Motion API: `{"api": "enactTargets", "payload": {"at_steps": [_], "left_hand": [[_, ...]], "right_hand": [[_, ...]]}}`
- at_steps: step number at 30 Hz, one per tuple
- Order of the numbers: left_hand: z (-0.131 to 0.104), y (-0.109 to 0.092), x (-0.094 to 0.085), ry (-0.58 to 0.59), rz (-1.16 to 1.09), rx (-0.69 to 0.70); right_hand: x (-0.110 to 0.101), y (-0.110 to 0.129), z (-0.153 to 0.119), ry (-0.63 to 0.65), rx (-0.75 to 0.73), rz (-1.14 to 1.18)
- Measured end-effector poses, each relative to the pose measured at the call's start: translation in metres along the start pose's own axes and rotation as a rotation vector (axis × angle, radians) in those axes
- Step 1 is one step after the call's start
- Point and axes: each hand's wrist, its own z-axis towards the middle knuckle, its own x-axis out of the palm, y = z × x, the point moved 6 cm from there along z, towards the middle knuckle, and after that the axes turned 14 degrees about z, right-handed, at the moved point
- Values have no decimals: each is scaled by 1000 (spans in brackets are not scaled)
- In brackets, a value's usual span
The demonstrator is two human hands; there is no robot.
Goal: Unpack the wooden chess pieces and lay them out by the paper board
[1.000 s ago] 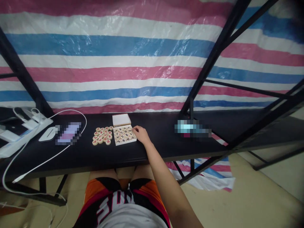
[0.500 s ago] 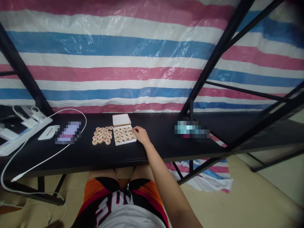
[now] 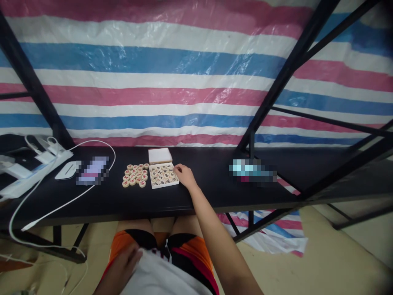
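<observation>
My right hand is at the right side of a shallow white box, its fingers bent and closed against the box's upper right edge. Rows of round Chinese chess pieces with black characters lie in the box. Left of it, a group of pieces with red characters sits directly on the black table. Low in the view, my left hand is slightly blurred, its fingers closed at the hem of my light shirt.
The box lid lies behind the box. To the left are a blurred-out phone, a white flat device, a white cable and a power strip. A pixelated object lies right, near a black metal frame.
My left hand has come into view at the shirt hem, and the cloth there has shifted. My right hand stays by the box. The whole view has moved slightly.
</observation>
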Motion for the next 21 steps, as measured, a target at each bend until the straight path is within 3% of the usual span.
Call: {"api": "enactTargets", "payload": {"at_steps": [3, 7, 9, 12, 15, 17, 21], "left_hand": [[53, -25, 1, 19, 69, 48], [88, -35, 37, 223, 452, 25], [89, -38, 49, 237, 475, 69], [77, -55, 56, 181, 265, 285], [61, -69, 69, 309, 164, 461], [57, -69, 79, 370, 180, 505], [65, -55, 84, 345, 166, 468]], "right_hand": [[-1, 2, -1, -1, 2, 15], [-2, 3, -2, -4, 13, 32], [-2, 3, -2, -2, 16, 31], [-2, 2, -1, 0, 17, 29], [-1, 1, 0, 1, 16, 33], [0, -1, 0, 1, 14, 32], [0, -1, 0, -6, 1, 18]]}}
